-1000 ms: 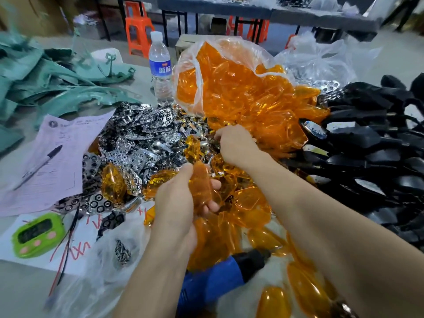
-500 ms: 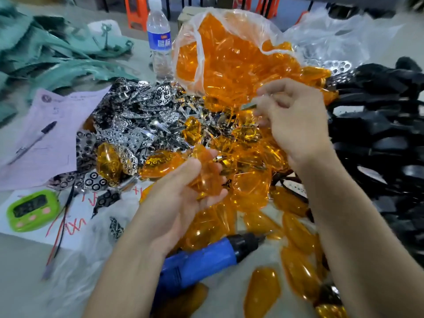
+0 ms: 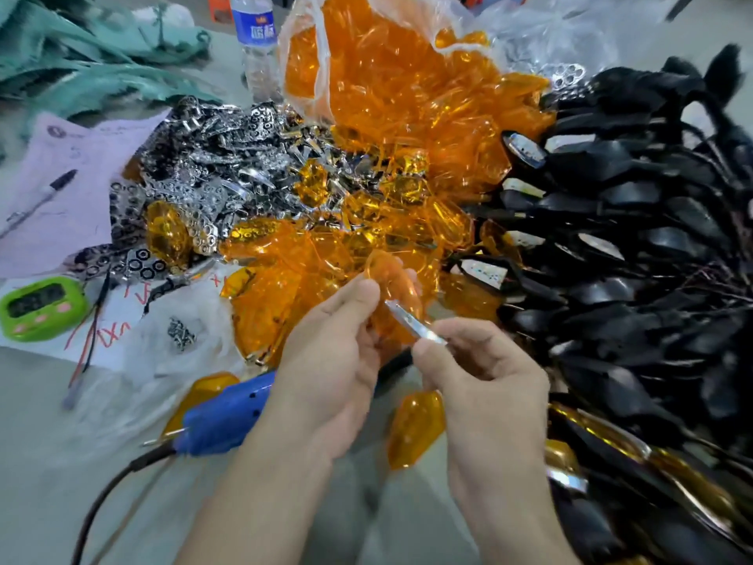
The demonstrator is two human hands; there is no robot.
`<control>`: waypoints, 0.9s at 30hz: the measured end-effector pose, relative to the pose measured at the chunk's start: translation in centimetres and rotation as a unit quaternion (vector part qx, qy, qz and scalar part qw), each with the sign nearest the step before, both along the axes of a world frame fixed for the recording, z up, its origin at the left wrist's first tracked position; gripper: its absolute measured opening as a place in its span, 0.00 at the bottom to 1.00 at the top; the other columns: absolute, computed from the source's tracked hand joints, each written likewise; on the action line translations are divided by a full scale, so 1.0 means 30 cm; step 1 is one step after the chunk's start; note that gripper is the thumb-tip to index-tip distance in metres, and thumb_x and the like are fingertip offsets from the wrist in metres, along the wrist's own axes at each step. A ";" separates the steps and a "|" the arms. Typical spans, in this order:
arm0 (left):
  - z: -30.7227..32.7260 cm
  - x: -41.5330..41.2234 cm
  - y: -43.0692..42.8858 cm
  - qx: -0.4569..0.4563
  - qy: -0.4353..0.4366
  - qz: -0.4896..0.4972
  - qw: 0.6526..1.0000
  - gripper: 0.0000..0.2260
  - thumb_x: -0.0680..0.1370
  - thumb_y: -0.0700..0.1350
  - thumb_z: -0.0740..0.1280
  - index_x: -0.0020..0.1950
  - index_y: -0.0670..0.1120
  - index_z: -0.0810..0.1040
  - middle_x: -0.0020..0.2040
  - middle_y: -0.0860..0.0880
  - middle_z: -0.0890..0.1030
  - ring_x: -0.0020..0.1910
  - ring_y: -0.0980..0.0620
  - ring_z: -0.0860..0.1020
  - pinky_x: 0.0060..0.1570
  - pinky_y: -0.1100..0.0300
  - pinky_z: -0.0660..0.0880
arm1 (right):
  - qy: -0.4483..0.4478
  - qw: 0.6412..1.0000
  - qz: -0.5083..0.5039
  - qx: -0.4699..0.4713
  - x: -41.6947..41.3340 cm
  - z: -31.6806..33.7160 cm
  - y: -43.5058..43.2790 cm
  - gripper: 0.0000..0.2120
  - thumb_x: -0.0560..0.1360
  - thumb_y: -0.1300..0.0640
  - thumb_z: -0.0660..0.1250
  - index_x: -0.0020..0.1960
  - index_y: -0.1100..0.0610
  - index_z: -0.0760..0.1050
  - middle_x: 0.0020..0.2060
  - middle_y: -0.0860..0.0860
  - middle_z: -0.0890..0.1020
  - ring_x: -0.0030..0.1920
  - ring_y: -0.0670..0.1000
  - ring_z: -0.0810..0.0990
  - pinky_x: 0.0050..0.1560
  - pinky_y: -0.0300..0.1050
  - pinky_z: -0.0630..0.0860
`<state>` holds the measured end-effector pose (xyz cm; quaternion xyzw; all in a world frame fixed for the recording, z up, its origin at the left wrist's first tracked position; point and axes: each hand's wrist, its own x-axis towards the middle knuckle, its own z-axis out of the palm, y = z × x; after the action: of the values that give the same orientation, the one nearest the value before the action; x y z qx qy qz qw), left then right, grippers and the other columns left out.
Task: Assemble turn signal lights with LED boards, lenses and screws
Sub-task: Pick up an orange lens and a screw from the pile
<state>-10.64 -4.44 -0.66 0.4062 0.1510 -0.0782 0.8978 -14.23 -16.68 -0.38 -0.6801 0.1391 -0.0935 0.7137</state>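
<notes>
**Orange, silver and black around the blue tool**

We see a blue tool (image 3: 222, 426). Above it lie clear orange lenses (image 3: 391, 128); up-left, shiny silver plates (image 3: 212, 157) dotted with round holes; to its right, black housings (image 3: 652, 246); left, a lime-green timer (image 3: 40, 305) with pink buttons.

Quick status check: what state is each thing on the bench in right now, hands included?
Left hand: gripping an orange lens.
Right hand: pinching a silver reflector piece against that lens.
Lens bag: open, spilling lenses.
Blue screwdriver: lying unused on the table.
Water bottle: upright.
Pen: lying on pink paper.
Green timer: lying face up.
</notes>
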 end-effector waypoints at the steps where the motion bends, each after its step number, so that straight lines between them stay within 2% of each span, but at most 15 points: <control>1: -0.001 -0.008 -0.015 -0.007 0.004 0.015 1.000 0.12 0.82 0.49 0.66 0.56 0.46 0.88 0.59 0.43 0.86 0.57 0.48 0.86 0.47 0.57 0.83 | -0.007 0.997 -0.017 -0.070 -0.010 -0.017 0.002 0.12 0.70 0.62 0.79 0.43 0.45 0.86 0.37 0.46 0.87 0.38 0.44 0.84 0.40 0.40 0.79; 3: 0.016 -0.034 -0.032 0.004 0.017 0.029 0.999 0.13 0.82 0.47 0.64 0.56 0.44 0.87 0.56 0.43 0.87 0.54 0.48 0.87 0.45 0.58 0.83 | -0.029 0.988 -0.036 -0.147 -0.025 -0.035 0.005 0.11 0.70 0.57 0.80 0.43 0.40 0.86 0.38 0.41 0.87 0.42 0.44 0.86 0.42 0.42 0.80; 6: 0.025 -0.055 -0.048 0.039 0.032 0.041 0.998 0.12 0.82 0.44 0.66 0.60 0.42 0.84 0.53 0.42 0.88 0.50 0.48 0.87 0.49 0.53 0.85 | -0.077 0.979 -0.044 -0.185 -0.030 -0.036 0.016 0.11 0.71 0.56 0.78 0.44 0.38 0.84 0.40 0.36 0.86 0.43 0.43 0.86 0.43 0.42 0.82; 9: 0.023 -0.062 -0.047 0.052 0.031 0.048 0.997 0.13 0.80 0.44 0.68 0.61 0.41 0.84 0.50 0.42 0.88 0.46 0.49 0.86 0.50 0.52 0.85 | -0.111 0.969 -0.054 -0.212 -0.033 -0.028 0.025 0.17 0.71 0.54 0.78 0.49 0.32 0.83 0.43 0.33 0.85 0.45 0.40 0.85 0.44 0.30 0.78; 12: 0.018 -0.067 -0.041 0.059 0.031 0.053 0.996 0.10 0.80 0.43 0.69 0.58 0.42 0.86 0.48 0.44 0.88 0.44 0.51 0.86 0.44 0.57 0.83 | -0.128 0.971 -0.047 -0.198 -0.028 -0.033 0.027 0.16 0.73 0.57 0.78 0.57 0.42 0.85 0.46 0.36 0.86 0.47 0.39 0.86 0.46 0.30 0.79; 14: 0.018 -0.068 -0.039 0.064 0.030 0.060 0.996 0.08 0.81 0.43 0.69 0.52 0.45 0.88 0.46 0.45 0.88 0.42 0.52 0.86 0.40 0.60 0.82 | -0.127 0.975 -0.039 -0.179 -0.020 -0.039 0.029 0.14 0.74 0.58 0.77 0.58 0.47 0.86 0.48 0.38 0.87 0.50 0.40 0.86 0.49 0.33 0.81; 18: 0.018 -0.066 -0.034 0.071 0.030 0.075 0.994 0.09 0.80 0.44 0.69 0.47 0.49 0.90 0.46 0.45 0.88 0.42 0.53 0.86 0.39 0.61 0.82 | -0.116 0.976 -0.034 -0.181 -0.017 -0.038 0.036 0.13 0.74 0.61 0.78 0.56 0.48 0.87 0.48 0.39 0.88 0.50 0.41 0.86 0.50 0.36 0.82; 23: 0.011 -0.068 -0.023 0.073 0.039 0.086 0.993 0.08 0.81 0.44 0.69 0.51 0.47 0.89 0.48 0.45 0.88 0.45 0.51 0.86 0.40 0.61 0.82 | -0.095 0.977 -0.011 -0.192 -0.007 -0.019 0.036 0.13 0.74 0.60 0.79 0.56 0.47 0.87 0.48 0.38 0.88 0.49 0.37 0.86 0.51 0.39 0.84; 27: 0.018 -0.060 -0.028 0.074 0.037 0.081 0.993 0.10 0.81 0.43 0.69 0.59 0.43 0.86 0.49 0.44 0.87 0.45 0.50 0.85 0.45 0.59 0.82 | -0.100 0.963 -0.010 -0.252 -0.004 -0.010 0.044 0.12 0.75 0.59 0.78 0.57 0.48 0.87 0.49 0.37 0.86 0.49 0.33 0.84 0.52 0.36 0.83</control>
<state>-12.45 -5.26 -0.13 0.4545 0.2222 -0.0087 0.8625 -14.34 -15.37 -0.67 -0.8237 0.0456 -0.2002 0.5286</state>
